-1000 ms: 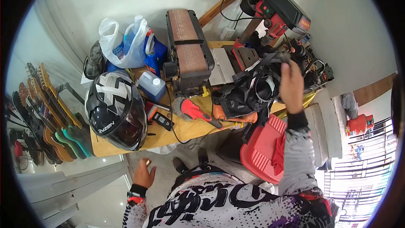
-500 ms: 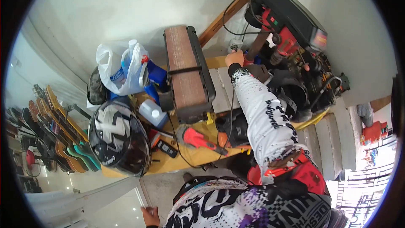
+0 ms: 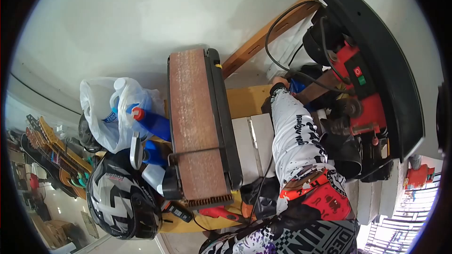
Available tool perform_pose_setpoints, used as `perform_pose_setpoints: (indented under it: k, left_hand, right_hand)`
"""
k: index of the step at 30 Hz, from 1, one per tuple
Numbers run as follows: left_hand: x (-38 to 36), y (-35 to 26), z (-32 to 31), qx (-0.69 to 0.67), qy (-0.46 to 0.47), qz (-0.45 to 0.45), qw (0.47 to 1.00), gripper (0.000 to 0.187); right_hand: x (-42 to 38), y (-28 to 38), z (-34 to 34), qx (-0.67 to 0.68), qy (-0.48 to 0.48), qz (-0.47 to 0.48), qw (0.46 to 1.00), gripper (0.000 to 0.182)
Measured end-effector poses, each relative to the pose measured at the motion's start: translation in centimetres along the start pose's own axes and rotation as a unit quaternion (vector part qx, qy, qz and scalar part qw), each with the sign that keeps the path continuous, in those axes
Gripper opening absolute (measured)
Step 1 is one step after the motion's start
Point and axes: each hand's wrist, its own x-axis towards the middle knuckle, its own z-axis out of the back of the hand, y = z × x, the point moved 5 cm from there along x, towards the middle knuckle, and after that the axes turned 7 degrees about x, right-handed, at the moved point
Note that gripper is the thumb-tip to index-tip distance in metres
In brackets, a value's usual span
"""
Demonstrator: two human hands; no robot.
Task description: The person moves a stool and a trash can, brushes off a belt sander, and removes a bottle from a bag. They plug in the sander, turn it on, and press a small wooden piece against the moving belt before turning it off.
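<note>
My right hand [image 3: 281, 82] reaches far forward to the wall, right at a white power outlet [image 3: 278, 69]. Its fingers look curled, but the sleeve and a blue item beside it hide most of them, so what they hold cannot be made out. A black cord [image 3: 264, 171] runs up the bench and passes under my right forearm. Left of that arm stands a belt sander [image 3: 195, 117] with a wide brown abrasive belt. To the right is a red and black drill press [image 3: 369, 108]. My left hand is out of view.
On the bench's left are a black and white helmet [image 3: 115, 195], a white plastic bag [image 3: 101, 117] with bottles, and a blue bottle [image 3: 155, 124]. A red-handled tool [image 3: 219, 213] lies at the front edge. Guitars [image 3: 61, 153] stand far left; a wooden beam [image 3: 268, 35] leans on the wall.
My view has moved closer to the bench and the wall. My right hand remains stretched forward at the outlet, now partly hidden. My left hand, seen low at the left before, has left view.
</note>
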Motion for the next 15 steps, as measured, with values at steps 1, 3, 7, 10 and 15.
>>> perform_pose_setpoints:
  k: [1,3,7,10,15]
  left_hand:
    - [0.1,-0.6,-0.2,0.001,0.003,0.002,1.000,0.040]
    - [0.2,-1.4,-0.2,0.006,0.005,0.007,1.000,0.040]
    - [0.3,-2.5,-0.4,0.016,0.011,0.012,1.000,0.040]
    - [0.2,-3.6,-0.9,0.015,0.012,0.016,1.000,0.039]
    - [0.4,-4.2,-0.8,0.014,0.016,0.022,1.000,0.039]
  right_hand:
    - [-0.2,0.2,0.3,-0.050,0.017,0.023,0.998,0.040]
    - [0.2,0.6,0.7,-0.115,0.043,0.048,0.991,0.041]
    - [1.3,1.5,0.9,-0.187,0.087,0.079,0.975,0.043]
    - [-2.4,2.8,3.6,-0.211,0.107,0.096,0.967,0.044]
    - [3.0,-0.2,0.7,-0.110,0.047,0.060,0.991,0.045]
